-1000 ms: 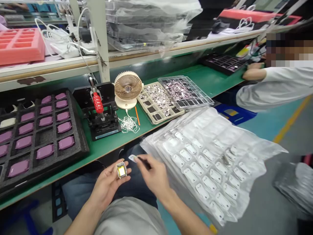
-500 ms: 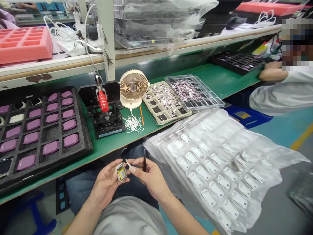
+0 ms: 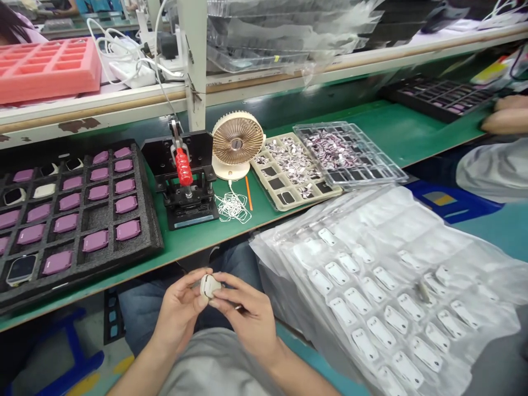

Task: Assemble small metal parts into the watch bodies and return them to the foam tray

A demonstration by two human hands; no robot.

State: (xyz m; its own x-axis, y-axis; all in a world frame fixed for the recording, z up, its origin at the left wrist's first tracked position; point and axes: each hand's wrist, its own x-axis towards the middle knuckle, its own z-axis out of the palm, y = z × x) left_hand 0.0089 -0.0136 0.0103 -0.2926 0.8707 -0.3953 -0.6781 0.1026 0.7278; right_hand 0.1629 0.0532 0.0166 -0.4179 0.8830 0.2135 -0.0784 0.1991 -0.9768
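Observation:
My left hand and my right hand meet over my lap, with their fingertips pressed around a small white rounded part. The left hand cradles it from below. The yellow-faced module seen earlier in that palm is hidden behind the white part and my fingers. A dark tip of slim tweezers pokes out from under my right hand, tucked into its fingers.
To my right lies a plastic sheet of pocketed white parts. On the green bench are a foam tray of purple watch-like cases, a red-handled press, a desk fan and parts trays. A co-worker's hand rests at far right.
The white part has gone from my right fingertips onto the module in my left hand, covering it. The tweezers have dropped from upright to low within my right hand. The view has shifted slightly.

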